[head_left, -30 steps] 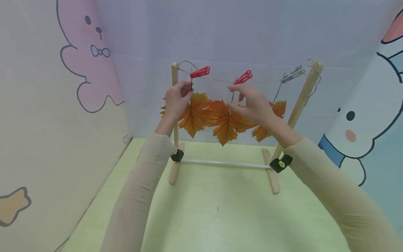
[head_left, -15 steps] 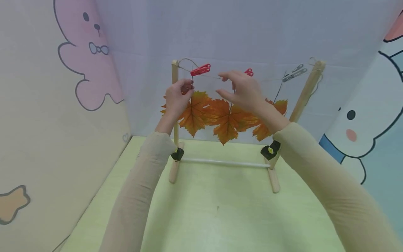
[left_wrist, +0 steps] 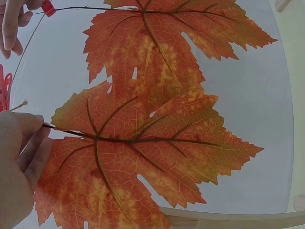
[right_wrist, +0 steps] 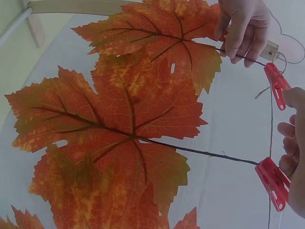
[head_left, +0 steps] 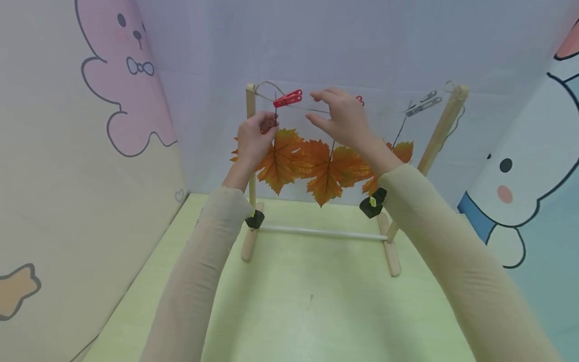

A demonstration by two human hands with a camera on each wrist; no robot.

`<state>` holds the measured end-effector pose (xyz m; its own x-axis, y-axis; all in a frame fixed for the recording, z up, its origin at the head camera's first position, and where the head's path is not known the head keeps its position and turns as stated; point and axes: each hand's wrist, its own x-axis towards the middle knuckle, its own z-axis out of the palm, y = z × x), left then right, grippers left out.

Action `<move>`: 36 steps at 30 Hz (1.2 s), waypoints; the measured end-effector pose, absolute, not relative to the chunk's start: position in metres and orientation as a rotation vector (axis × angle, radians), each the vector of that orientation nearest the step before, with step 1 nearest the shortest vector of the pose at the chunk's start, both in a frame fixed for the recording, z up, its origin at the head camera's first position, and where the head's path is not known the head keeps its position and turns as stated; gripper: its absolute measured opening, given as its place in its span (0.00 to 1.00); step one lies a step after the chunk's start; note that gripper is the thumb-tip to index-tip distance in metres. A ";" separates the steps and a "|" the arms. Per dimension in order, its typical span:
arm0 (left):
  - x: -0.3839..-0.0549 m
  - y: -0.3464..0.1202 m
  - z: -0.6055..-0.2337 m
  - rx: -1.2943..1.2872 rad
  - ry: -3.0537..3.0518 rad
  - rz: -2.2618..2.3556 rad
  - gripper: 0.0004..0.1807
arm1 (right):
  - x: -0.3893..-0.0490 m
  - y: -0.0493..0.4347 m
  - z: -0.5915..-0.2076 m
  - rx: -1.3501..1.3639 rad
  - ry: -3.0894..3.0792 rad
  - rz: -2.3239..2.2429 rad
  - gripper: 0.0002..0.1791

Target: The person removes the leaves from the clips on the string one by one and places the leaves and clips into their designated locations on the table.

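Note:
My left hand (head_left: 257, 138) pinches the dark stem of the left orange maple leaf (head_left: 278, 163) between thumb and fingers. Just above, a red clothespin (head_left: 287, 98) clamps that stem to a string (right_wrist: 271, 136). My right hand (head_left: 344, 118) is raised to the right of this clothespin, thumb and fingers spread apart, holding nothing. Behind it is a second red clothespin (right_wrist: 272, 183), mostly hidden in the head view, from which the middle maple leaf (head_left: 327, 173) hangs. A grey clothespin (head_left: 423, 106) holds the right leaf (head_left: 402, 151), partly covered by my right forearm.
The string runs between two wooden posts, a left post (head_left: 251, 105) and a right post (head_left: 441, 128). A white rod (head_left: 321, 232) joins the stand's feet on a pale green table (head_left: 289, 322). White cloth (head_left: 217, 115) hangs behind; walls with cartoon animals flank it.
My right hand has moved left and slightly up, from the middle clothespin toward the left one. My left hand stays at the left leaf's stem.

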<state>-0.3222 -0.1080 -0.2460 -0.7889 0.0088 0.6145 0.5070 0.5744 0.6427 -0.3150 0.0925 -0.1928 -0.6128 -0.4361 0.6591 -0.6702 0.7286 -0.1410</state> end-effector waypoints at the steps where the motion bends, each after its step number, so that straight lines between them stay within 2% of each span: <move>1: -0.322 -0.108 -0.246 -0.410 -2.244 -1.162 0.10 | -0.316 0.091 -0.192 0.837 -2.330 0.508 0.25; 17: -0.322 -0.109 -0.246 -0.402 -2.255 -1.156 0.10 | -0.319 0.069 -0.185 0.750 -2.446 0.485 0.30; 29: -0.318 -0.110 -0.245 -0.399 -2.268 -1.136 0.10 | -0.318 0.062 -0.184 0.748 -2.450 0.543 0.27; 36: -0.318 -0.110 -0.245 -0.397 -2.269 -1.140 0.10 | -0.316 0.060 -0.183 0.738 -2.398 0.587 0.22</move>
<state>-0.3176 -0.1101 -0.2448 -0.7972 0.0114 0.6036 0.4912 0.5936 0.6375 -0.3157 0.0599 -0.1835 -0.6937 -0.3696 0.6183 -0.6135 0.7529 -0.2382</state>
